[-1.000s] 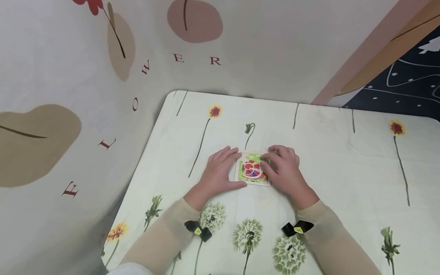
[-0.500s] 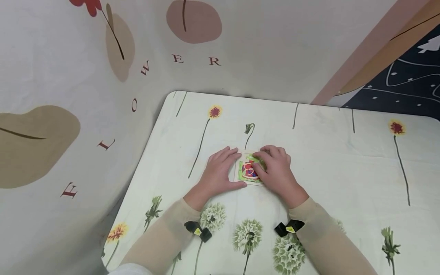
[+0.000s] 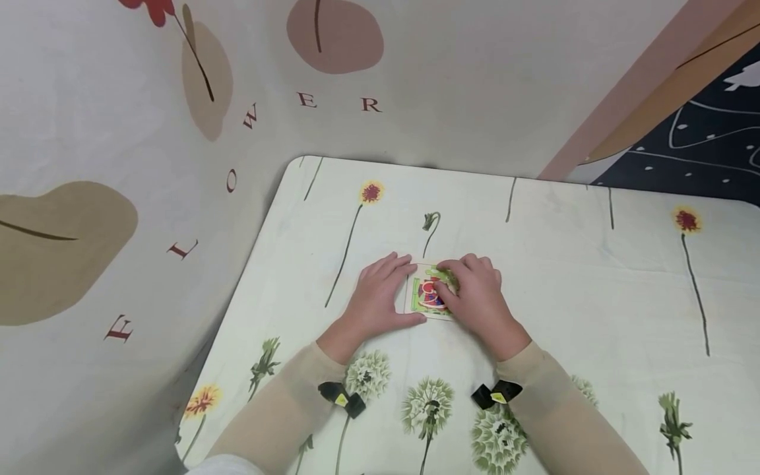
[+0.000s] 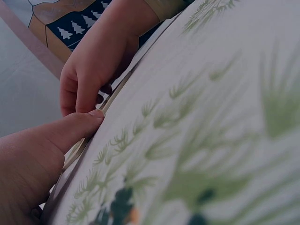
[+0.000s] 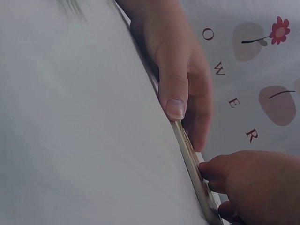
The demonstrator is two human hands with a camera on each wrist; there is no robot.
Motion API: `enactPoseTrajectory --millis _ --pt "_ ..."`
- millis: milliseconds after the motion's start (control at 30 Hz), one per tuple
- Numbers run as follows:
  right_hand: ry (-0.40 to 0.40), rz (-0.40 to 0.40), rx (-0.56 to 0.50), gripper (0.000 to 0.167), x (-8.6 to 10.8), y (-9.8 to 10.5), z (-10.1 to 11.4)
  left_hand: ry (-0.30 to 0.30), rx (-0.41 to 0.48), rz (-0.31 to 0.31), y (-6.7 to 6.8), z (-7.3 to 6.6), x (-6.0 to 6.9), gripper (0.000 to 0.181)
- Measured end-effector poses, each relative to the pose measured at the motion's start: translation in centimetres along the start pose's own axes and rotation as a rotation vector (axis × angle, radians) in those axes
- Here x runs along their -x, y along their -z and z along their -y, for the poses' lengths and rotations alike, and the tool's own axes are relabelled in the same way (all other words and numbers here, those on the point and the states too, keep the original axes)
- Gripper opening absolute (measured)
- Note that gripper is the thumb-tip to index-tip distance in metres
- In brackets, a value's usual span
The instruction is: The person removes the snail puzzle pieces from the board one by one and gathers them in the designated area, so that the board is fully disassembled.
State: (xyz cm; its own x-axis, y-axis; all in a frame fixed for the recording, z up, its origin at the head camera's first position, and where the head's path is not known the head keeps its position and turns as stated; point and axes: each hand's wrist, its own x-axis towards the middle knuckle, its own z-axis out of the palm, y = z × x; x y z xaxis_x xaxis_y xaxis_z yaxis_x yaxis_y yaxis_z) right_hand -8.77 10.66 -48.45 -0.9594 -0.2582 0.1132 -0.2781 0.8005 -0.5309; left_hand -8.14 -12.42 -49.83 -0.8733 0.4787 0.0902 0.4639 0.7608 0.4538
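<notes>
A small square picture puzzle (image 3: 418,305) with a pale border lies flat on the table. Its picture is green, with a red and purple shape and a cream swirl. My left hand (image 3: 377,298) grips the puzzle from the left, thumb along the near edge and fingers at the far corner. In the right wrist view, the left thumb (image 5: 173,86) rests against the board's rim. My right hand (image 3: 477,290) lies over the puzzle's right part, thumb and forefinger touching its face. Whether they pinch a piece is hidden. The right fingers (image 4: 69,96) point down at the board.
The table (image 3: 594,297) has a white cloth printed with flowers and dandelions. A patterned hanging (image 3: 463,99) with letters rises behind it and along the left. Each forearm wears a black strap, the right strap (image 3: 497,394) lying near the cuff.
My right hand has slid left from the puzzle's right edge, covering more of its picture. It barely moves in the last half second. My left hand and the board stay put.
</notes>
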Motion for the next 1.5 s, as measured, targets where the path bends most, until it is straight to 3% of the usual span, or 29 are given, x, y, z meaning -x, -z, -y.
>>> enactPoseTrajectory --millis 567,933,1500 --pt "-0.063 0.102 0.016 0.036 -0.39 0.04 0.41 0.002 0.002 -0.008 -0.1 0.06 -0.02 0.096" --pt "-0.075 0.104 -0.008 0.036 -0.36 -0.11 0.46 -0.007 -0.006 -0.012 -0.2 0.19 -0.03 0.095" --pt "-0.042 0.047 -0.065 0.036 -0.11 -0.37 0.3 -0.023 -0.005 -0.029 -0.37 0.3 -0.09 0.095"
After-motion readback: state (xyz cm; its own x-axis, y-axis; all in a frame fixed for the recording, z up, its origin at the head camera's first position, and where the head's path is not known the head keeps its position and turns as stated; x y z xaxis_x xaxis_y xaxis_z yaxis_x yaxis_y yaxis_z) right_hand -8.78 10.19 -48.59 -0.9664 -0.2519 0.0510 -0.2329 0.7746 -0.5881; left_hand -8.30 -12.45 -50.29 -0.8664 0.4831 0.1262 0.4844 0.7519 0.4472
